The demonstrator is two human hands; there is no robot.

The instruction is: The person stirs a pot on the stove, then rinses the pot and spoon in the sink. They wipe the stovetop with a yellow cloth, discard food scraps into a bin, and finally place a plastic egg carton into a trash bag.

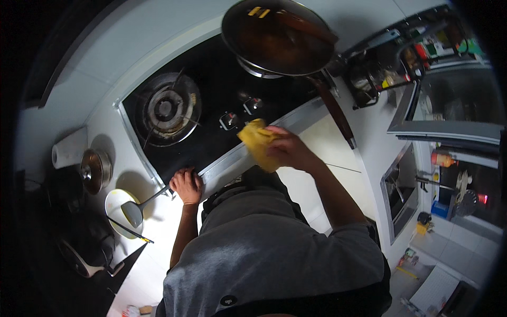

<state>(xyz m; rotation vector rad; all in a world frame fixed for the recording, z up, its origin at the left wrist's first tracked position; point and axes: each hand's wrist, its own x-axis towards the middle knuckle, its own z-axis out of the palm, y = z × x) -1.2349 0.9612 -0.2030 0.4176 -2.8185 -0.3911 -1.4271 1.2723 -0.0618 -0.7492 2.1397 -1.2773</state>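
My right hand [291, 150] grips a crumpled yellow cloth [259, 144], held over the front edge of a black gas cooktop [214, 146], just below its two control knobs [240, 113]. Around the front left corner of that cooktop, my left hand [186, 185] rests with curled fingers. A spatula [133, 213] lies across a white bowl [119, 198] and its handle runs up to this hand; whether the fingers hold it is hidden. Behind the cloth, a dark wok [277, 47] sits tilted on the right burner, its long brown handle [336, 113] pointing towards me.
The left burner [164, 111] carries no pan. On the left counter stand a glass-lidded pot [96, 171] and a paper roll [69, 152]; chopsticks [130, 230] cross the bowl. A rack of bottles [380, 75] stands at right, near a sink [400, 198] and an open window frame [447, 126].
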